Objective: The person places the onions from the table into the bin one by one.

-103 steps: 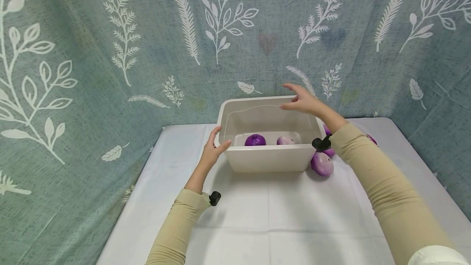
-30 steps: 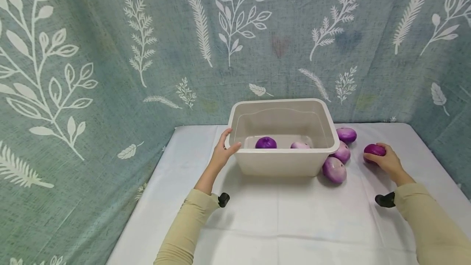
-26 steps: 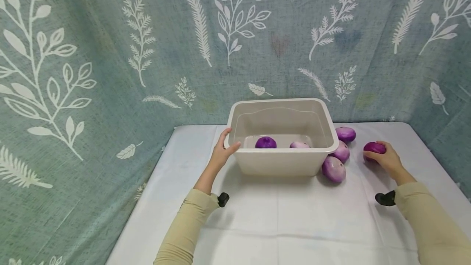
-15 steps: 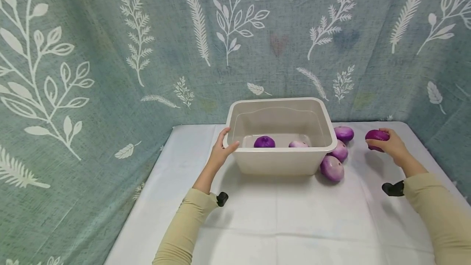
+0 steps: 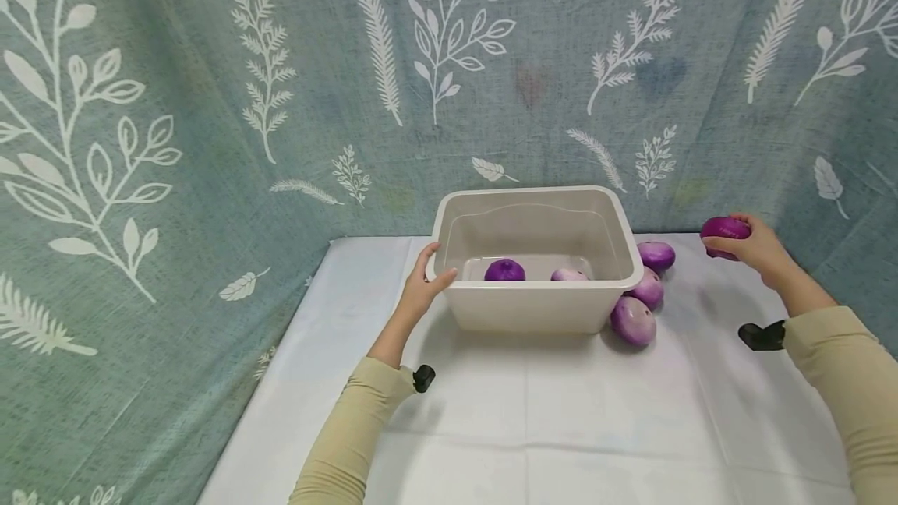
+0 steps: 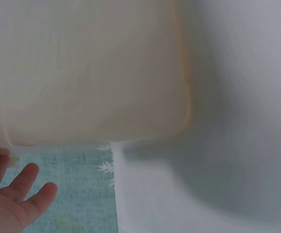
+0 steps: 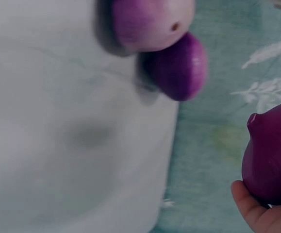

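In the head view, my left hand (image 5: 418,288) holds the front-left corner of a beige plastic box (image 5: 526,308), thumb at the front rim and fingers along the left side. Its other fingers show spread beneath the box in the left wrist view. My right hand (image 5: 765,252) grips a dark purple onion (image 5: 726,234), raised above the table's far right corner. The right wrist view shows this onion (image 7: 272,154) with its pointed stem end. Inside the box lie a purple onion (image 5: 504,270) and a paler one (image 5: 568,275), partly hidden by the front wall.
Against the box's right side lie three more onions: a purple one (image 5: 655,256) at the back, a pinkish one (image 5: 647,288) in the middle and a pale one (image 5: 634,322) in front. A white cloth (image 5: 561,411) covers the table; a patterned green curtain (image 5: 393,146) stands behind.
My right hand has gone from above the box to the dark onion at the right, taken hold of it and lifted it up and away. My left hand stays at the box corner.
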### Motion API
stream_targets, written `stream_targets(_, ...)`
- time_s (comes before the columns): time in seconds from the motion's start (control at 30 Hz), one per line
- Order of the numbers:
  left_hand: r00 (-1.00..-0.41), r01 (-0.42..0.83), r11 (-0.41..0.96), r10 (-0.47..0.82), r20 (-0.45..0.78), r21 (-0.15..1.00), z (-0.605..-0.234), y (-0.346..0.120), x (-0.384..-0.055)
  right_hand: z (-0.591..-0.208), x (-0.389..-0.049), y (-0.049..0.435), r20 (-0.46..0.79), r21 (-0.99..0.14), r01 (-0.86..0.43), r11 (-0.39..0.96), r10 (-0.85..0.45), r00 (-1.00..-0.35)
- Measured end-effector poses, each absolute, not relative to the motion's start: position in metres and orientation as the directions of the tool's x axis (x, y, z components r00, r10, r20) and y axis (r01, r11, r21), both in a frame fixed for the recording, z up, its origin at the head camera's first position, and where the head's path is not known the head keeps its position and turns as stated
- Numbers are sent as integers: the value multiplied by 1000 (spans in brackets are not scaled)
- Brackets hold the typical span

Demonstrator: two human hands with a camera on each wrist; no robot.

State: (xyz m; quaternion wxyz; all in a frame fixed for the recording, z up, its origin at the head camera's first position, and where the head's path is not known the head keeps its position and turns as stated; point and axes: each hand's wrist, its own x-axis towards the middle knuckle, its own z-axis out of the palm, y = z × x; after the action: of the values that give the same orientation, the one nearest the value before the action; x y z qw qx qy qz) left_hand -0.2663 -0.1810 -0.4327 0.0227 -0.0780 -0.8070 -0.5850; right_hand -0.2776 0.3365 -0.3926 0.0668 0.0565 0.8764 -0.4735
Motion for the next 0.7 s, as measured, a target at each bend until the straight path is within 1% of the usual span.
stream_targets(0.13,-986,156,306,99,132,939,-432,-180,-266,-373,-280,329,-148,-821,134,554,20,-989)
stream_targets(0.37,-987,136,289,126,103,948,-404,-173,-247,-345,-289,317,-93,-821,69,566,-13,-996)
stream_targets(0.7,-989,121,301,123,88,946,-406,-173,-247,-314,-296,290,-68,-821,36,570,-34,-997)
